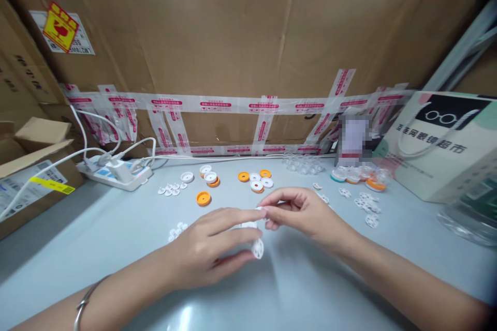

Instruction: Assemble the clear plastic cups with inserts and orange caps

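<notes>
My left hand (217,243) holds a small white plastic piece (258,249) with cut-outs between its thumb and fingers, above the middle of the table. Part of another white piece shows between its fingers. My right hand (295,209) meets the left index fingertip with its thumb and index finger pinched together; whatever lies in that pinch is mostly hidden. Behind the hands lie orange rings (243,177) and white rings (256,185). An orange disc (203,198) and small white knobbed pieces (173,189) lie beyond my left hand.
White perforated pieces (367,201), assembled coloured discs (351,175) and clear plastic parts (303,164) lie at the right and back. A power strip (116,173) and an open carton (39,181) stand left. A paper bag (435,150) and a clear container (471,212) stand right.
</notes>
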### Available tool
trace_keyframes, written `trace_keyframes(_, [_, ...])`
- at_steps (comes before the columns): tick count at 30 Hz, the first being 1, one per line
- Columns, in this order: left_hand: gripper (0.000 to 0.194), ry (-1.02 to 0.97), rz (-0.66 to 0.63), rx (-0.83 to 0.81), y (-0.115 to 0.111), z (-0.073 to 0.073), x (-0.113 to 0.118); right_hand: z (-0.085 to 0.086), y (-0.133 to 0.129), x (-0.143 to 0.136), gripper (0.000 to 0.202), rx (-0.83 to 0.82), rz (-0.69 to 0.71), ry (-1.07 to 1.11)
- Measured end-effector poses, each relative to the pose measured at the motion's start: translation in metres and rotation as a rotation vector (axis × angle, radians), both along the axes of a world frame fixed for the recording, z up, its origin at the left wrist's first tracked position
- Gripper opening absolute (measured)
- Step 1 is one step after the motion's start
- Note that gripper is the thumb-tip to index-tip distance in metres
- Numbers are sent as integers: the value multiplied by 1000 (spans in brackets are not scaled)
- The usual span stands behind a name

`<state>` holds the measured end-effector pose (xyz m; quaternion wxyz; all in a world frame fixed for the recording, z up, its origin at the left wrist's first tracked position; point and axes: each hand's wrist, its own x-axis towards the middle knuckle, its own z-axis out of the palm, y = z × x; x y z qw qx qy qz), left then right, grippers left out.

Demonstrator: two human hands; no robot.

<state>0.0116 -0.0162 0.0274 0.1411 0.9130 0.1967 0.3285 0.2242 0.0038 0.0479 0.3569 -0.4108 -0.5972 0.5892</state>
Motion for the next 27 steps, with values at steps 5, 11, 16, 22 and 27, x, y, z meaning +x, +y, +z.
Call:
trace_keyframes(5, [42, -67, 13, -39, 2, 2, 1, -3, -1, -3, 16, -128, -7, 160])
trace_keyframes(11, [41, -133, 55, -94, 0, 1, 3, -11, -6, -7, 18, -106, -6, 231])
trace_keyframes(16, [40, -210, 65, -171, -3, 1, 4, -13, -5, -9, 19, -46, -33, 214])
trace_keyframes(22, [27, -401, 131, -426, -6, 5, 8, -11, -3, -15, 19, 7, -128, 262])
trace_keyframes(27, [15, -652, 378, -724, -4, 6, 12, -8, 1, -22, 25, 26, -169, 276])
